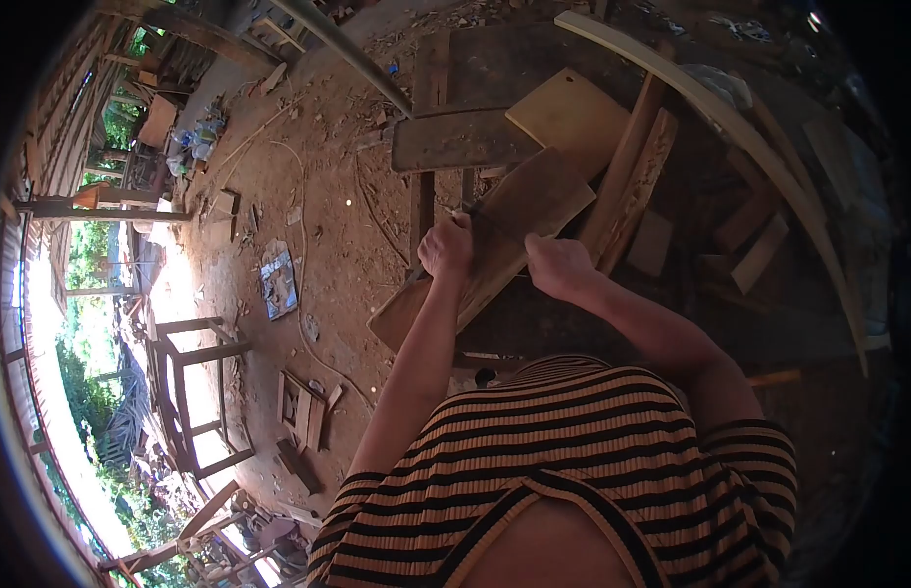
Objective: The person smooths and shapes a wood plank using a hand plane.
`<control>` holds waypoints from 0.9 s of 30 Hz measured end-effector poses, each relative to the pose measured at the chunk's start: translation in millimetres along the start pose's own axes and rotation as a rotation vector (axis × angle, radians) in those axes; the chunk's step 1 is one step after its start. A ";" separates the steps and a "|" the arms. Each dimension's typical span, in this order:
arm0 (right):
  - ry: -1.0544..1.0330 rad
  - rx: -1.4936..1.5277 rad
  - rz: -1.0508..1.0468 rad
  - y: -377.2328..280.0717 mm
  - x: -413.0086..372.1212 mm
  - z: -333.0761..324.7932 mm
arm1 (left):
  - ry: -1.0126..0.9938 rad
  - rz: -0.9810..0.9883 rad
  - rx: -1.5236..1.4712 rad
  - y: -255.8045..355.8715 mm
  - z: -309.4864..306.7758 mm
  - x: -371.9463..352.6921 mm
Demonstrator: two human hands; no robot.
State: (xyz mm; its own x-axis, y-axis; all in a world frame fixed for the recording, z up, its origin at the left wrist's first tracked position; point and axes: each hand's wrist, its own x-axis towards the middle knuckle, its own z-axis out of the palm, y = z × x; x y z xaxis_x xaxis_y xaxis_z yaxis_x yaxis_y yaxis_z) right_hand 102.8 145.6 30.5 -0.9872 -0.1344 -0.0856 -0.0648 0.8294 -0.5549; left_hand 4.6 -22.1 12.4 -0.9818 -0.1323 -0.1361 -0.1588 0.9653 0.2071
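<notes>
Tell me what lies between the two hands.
A wooden plank lies between the left hand and the right hand, in the head view.

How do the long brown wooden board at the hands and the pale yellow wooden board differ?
The brown board is dark; the yellow board is much lighter. The brown board is long and narrow, the yellow board shorter and broader. The left hand and right hand are at the brown board, neither at the yellow board. Both boards are flat.
</notes>
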 end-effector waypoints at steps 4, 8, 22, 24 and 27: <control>0.093 0.035 -0.048 -10.7 57.8 25.1 | 0.004 -0.004 -0.016 -0.5 -0.8 -0.3; 0.058 0.026 -0.011 -9.3 44.8 24.4 | 0.002 -0.019 -0.023 1.3 -1.7 -2.6; 0.101 0.039 -0.038 -12.6 67.7 34.2 | 0.008 -0.007 -0.034 -0.5 -1.5 -1.4; 0.166 0.059 -0.104 -4.2 45.2 30.3 | 0.000 -0.028 -0.030 0.4 -1.4 0.0; 0.073 0.041 -0.088 2.8 -3.5 8.7 | 0.005 -0.005 -0.014 -1.5 -0.3 1.7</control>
State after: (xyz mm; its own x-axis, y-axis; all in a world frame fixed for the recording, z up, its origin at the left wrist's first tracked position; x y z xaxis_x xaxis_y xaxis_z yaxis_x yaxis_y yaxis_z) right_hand 107.4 143.6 22.0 -0.9861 -0.1642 0.0246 -0.1468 0.7933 -0.5909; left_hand 3.1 -23.8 12.2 -0.9815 -0.1379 -0.1325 -0.1648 0.9615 0.2199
